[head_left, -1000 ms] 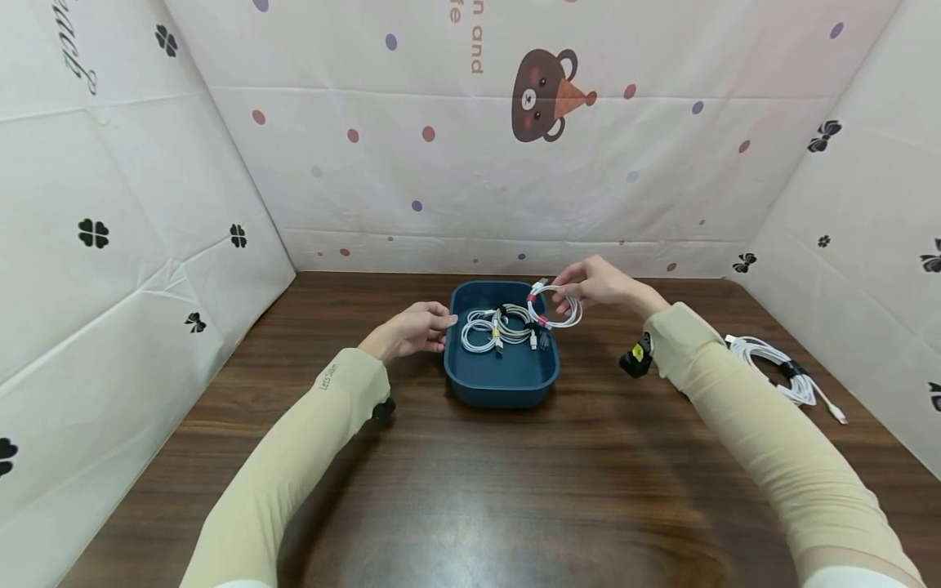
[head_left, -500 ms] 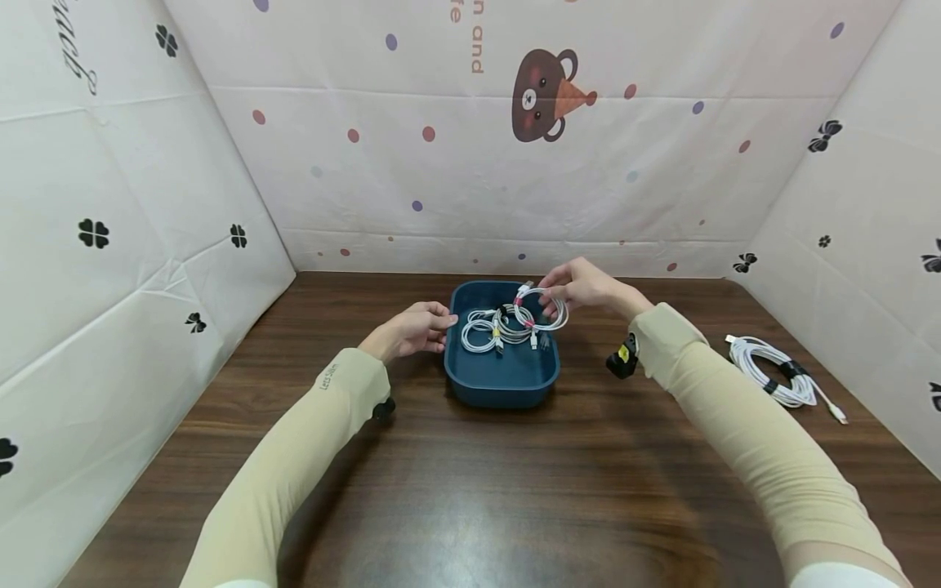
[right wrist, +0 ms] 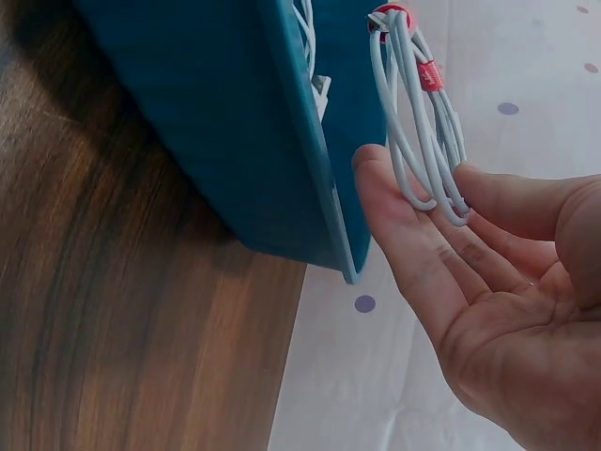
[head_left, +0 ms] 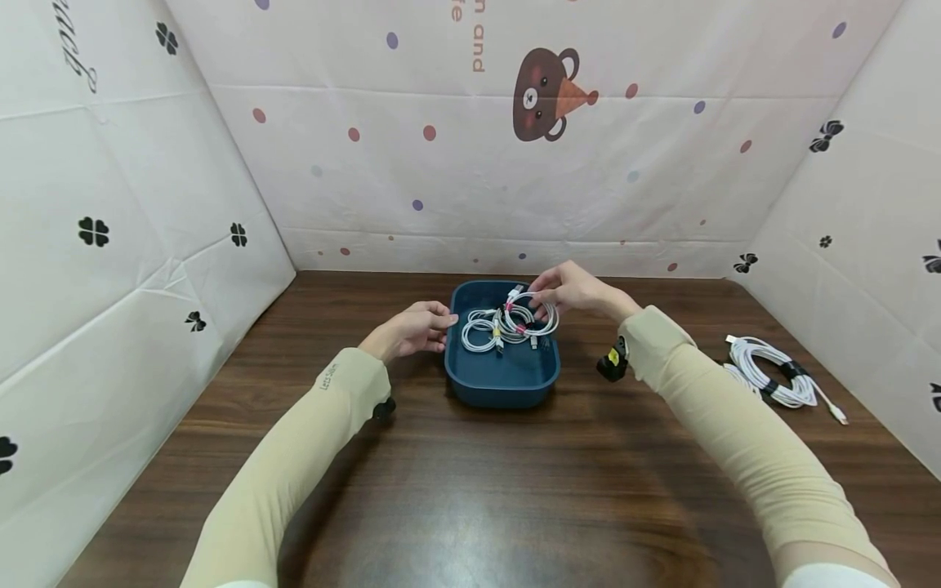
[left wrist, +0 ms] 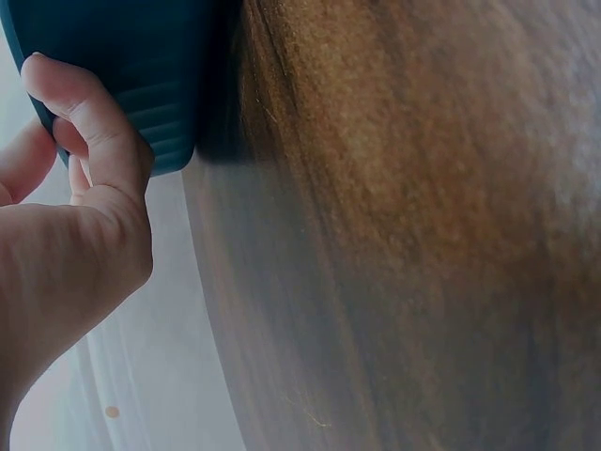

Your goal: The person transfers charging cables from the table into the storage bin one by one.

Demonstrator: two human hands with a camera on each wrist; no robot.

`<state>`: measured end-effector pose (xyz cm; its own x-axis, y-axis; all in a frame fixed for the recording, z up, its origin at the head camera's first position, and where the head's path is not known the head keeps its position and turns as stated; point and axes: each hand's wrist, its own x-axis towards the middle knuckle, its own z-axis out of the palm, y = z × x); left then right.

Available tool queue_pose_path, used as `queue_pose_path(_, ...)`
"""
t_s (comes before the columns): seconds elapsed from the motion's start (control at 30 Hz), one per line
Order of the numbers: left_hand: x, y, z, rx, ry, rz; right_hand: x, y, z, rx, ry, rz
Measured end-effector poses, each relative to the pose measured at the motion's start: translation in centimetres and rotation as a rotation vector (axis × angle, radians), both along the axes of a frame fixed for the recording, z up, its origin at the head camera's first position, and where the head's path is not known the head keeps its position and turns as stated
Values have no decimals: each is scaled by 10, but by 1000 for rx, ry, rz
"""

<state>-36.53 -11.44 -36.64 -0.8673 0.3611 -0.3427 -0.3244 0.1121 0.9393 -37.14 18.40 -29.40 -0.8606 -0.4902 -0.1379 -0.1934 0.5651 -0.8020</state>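
Observation:
A dark blue plastic bin [head_left: 500, 390] stands on the table near the back wall. My left hand [head_left: 413, 330] holds its left rim, thumb [left wrist: 66, 85] on top and fingers on the outer side. Between thumb and fingers, my right hand [head_left: 572, 291] pinches a coiled white USB cable [right wrist: 423, 132] with red ties. That coil hangs over the right part of the bin. Inside lie a white cable coil with a yellow tie [head_left: 496, 330] and a greyish cable coil, partly covered by the held one in the head view; a white plug [head_left: 534, 342] sticks out beside it.
Larger white cable coils with black straps [head_left: 790, 371] lie on the right of the brown wooden table [head_left: 456, 490]. White printed sheets [head_left: 353, 180] wall in the table's back and both sides.
My right hand has moved left and slightly down with the red-tied cable, from the bin's right edge to over the coils inside. My left hand stays on the rim.

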Motion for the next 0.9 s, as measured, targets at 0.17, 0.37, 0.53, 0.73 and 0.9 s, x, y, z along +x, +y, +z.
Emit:
queue_pose_path(0.17,0,0,0,-1,-1,-1,1,-6,-2,18,22,14)
queue_pose_path(0.37,0,0,0,3,-4,3,1,-12,-5,41,53,51)
queue_pose_path(0.53,0,0,0,10,-5,6,2,-16,-7,84,82,57)
queue_pose_path(0.73,1,1,1,12,-3,6,5,-18,-5,216,252,-6)
queue_pose_path(0.9,1,0,1,8,-7,9,7,-12,0,211,307,-56)
